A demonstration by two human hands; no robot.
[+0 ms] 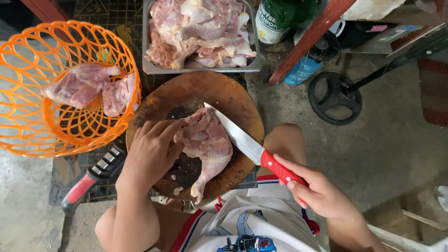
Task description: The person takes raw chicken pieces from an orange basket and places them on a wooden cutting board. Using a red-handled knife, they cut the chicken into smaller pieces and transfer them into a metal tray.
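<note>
A raw chicken leg quarter (206, 144) lies on a round wooden chopping board (224, 95), drumstick end pointing toward me. My left hand (151, 151) presses on its left side, fingers curled over the meat. My right hand (317, 191) grips the red handle of a kitchen knife (245, 140); the steel blade rests along the right edge of the chicken, tip at its upper end.
An orange plastic basket (28, 121) at left holds cut chicken pieces (91, 86). A metal tray (148, 65) heaped with raw chicken sits behind the board. A red-and-black knife sharpener (91, 179) lies lower left. A blue gas canister (301, 71) and a black stand (334, 97) stand at right.
</note>
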